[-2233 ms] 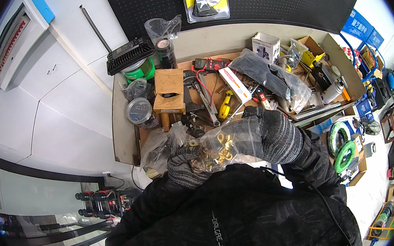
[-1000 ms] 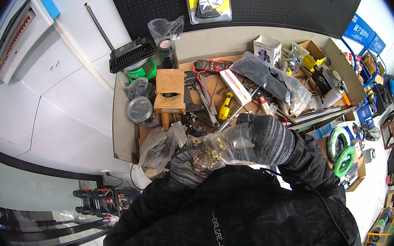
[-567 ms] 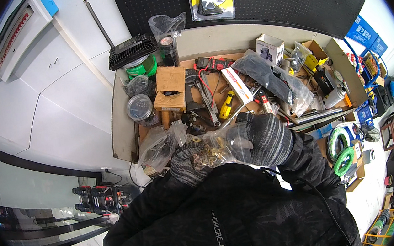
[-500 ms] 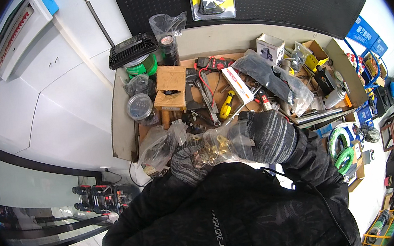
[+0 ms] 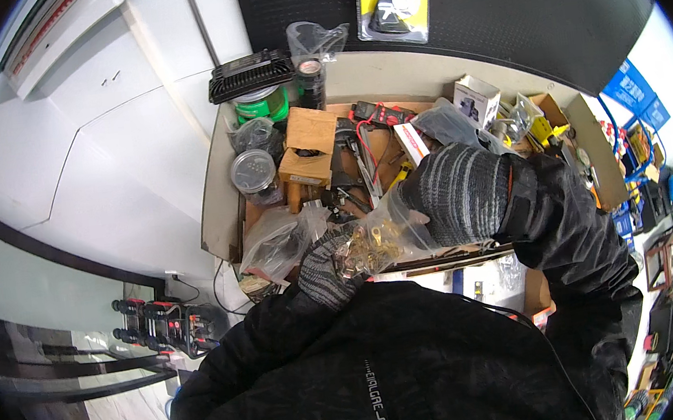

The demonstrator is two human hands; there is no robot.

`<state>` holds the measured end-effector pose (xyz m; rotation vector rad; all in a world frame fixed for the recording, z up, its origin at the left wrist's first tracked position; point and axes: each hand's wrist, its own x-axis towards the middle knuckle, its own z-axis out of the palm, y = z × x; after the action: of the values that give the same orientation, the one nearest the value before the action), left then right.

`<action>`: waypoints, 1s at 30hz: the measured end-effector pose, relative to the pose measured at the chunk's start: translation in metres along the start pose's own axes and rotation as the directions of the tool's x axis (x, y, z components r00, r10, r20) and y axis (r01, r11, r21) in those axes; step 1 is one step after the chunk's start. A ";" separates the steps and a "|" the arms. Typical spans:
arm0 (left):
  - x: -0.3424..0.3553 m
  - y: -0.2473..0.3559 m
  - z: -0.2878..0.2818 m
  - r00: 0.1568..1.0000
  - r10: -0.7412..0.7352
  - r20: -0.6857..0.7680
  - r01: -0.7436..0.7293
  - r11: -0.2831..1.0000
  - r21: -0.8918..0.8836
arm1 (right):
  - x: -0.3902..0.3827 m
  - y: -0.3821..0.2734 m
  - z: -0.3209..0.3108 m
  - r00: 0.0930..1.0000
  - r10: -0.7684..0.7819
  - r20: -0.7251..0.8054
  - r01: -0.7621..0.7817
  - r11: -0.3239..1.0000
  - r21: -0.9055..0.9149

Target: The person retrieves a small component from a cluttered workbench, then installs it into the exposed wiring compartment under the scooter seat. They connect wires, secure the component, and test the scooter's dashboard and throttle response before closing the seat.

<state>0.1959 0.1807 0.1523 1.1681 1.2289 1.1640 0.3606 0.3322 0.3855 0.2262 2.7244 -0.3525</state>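
Observation:
A clear plastic bag (image 5: 373,243) full of small brass-coloured metal parts lies between my hands, above the near edge of the tool tray (image 5: 218,210). My left hand (image 5: 328,270), in a grey striped knit glove, wraps round the bag's left, lower end. In a matching glove, my right hand (image 5: 458,195) grips the bag's right end; its fingertips are mostly hidden against the plastic. Just beyond the right hand are a yellow screwdriver (image 5: 401,174) and a white box (image 5: 411,143), both partly covered. Another clear bag (image 5: 278,241) sits beside my left hand.
An open cardboard box (image 5: 307,147), a lidded clear jar (image 5: 254,172) and a black lamp-like unit (image 5: 250,75) stand at the left. A multimeter (image 5: 382,113) and a small white box (image 5: 476,100) lie toward the back. Behind rises a black pegboard (image 5: 512,11).
My right hand has moved up and away from me, its forearm swinging out to the right, and it now covers more of the tray. The whole view has shifted slightly. Both hands keep the bag.

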 end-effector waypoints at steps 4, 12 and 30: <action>-0.008 0.019 0.000 0.993 0.104 -0.047 -0.102 0.993 0.059 | 0.011 -0.002 -0.009 0.998 -0.052 0.034 0.052 0.998 0.021; -0.014 0.024 -0.004 0.953 0.286 -0.104 -0.190 0.826 0.530 | 0.024 -0.003 -0.023 0.992 -0.106 0.071 0.102 0.993 0.059; -0.001 -0.004 -0.001 0.960 0.175 -0.217 -0.151 0.981 0.123 | 0.040 0.023 -0.010 0.990 -0.118 -0.075 0.136 0.934 0.329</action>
<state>0.1948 0.1795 0.1480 1.2607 1.4005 1.4010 0.3254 0.3613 0.3740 0.1515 2.7234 -0.8598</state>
